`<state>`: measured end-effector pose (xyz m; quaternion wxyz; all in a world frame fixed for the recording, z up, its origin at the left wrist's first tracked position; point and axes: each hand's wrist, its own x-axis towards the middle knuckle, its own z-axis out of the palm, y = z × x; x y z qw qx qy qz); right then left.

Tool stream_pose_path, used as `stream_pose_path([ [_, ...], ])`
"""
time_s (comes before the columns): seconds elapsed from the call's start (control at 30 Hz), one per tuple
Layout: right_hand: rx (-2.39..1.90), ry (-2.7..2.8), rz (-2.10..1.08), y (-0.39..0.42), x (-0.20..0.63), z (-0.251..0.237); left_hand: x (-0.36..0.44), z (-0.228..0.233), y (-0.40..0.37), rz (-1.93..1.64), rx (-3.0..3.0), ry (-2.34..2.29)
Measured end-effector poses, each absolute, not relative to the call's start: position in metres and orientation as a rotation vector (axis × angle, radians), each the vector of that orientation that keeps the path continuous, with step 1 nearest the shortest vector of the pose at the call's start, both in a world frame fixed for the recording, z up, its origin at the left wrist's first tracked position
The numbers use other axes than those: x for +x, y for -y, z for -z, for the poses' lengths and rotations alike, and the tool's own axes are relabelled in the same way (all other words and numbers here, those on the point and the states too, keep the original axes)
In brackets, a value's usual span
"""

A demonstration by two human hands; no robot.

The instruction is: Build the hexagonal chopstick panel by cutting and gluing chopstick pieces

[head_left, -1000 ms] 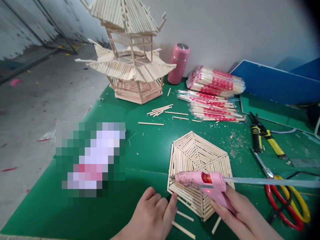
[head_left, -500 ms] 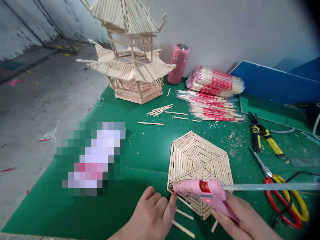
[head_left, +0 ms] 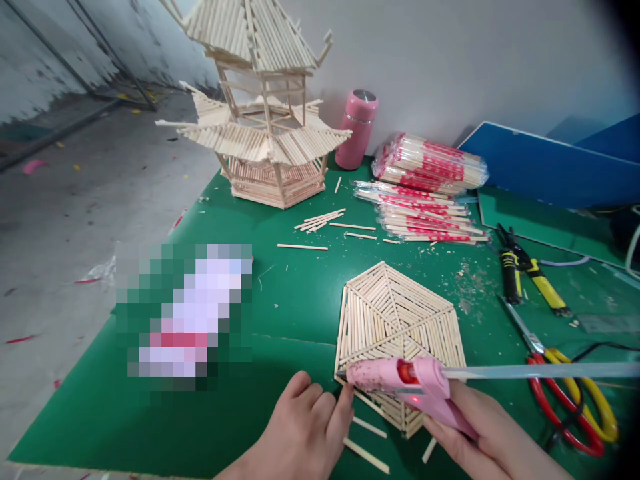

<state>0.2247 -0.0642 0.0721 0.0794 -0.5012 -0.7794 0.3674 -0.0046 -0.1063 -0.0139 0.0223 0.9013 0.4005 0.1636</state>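
A flat hexagonal panel of wooden sticks [head_left: 395,320] lies on the green table [head_left: 290,300]. My right hand [head_left: 480,440] grips a pink hot glue gun [head_left: 410,383] whose nozzle points left at the panel's near-left edge. A clear glue stick [head_left: 540,371] pokes out of its back to the right. My left hand [head_left: 305,433] rests on the table with curled fingers, its fingertips touching the panel's near-left corner. Loose cut sticks [head_left: 367,443] lie between my hands.
A tall stick pagoda [head_left: 260,120] stands at the back left, a pink flask [head_left: 357,127] beside it. Wrapped chopstick bundles [head_left: 430,187] lie behind the panel, more cut sticks [head_left: 320,223] nearby. Yellow-black pliers [head_left: 525,273] and red-yellow scissors [head_left: 570,387] lie right. Blue boards [head_left: 550,167] lean at the wall.
The glue gun has moved down and toward me, from over the panel's middle to its near-left edge. My left hand has hardly moved.
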Motion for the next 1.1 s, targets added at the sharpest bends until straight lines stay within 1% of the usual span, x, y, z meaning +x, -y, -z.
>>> stream_pose_path([
  [0.13,-1.447,2.393,-1.172,0.061,0.224,-0.075,-0.005,0.011,0.105,-0.527,2.797,-1.241],
  [0.37,-1.606,2.394,-1.039,0.065,0.235,-0.063,-0.005,0.016,0.106,-0.479,2.777,-1.235],
  [0.57,-1.587,2.363,-1.087,0.059,0.231,-0.062,-0.003,0.013,0.104,-0.564,2.791,-1.262],
  [0.83,-1.635,2.279,-1.057,0.052,0.225,-0.062,-0.002,0.013,0.102,-0.65,2.798,-1.284],
  [1.1,-1.603,2.363,-1.187,0.059,0.234,-0.063,-0.003,0.016,0.105,-0.632,2.812,-1.275],
])
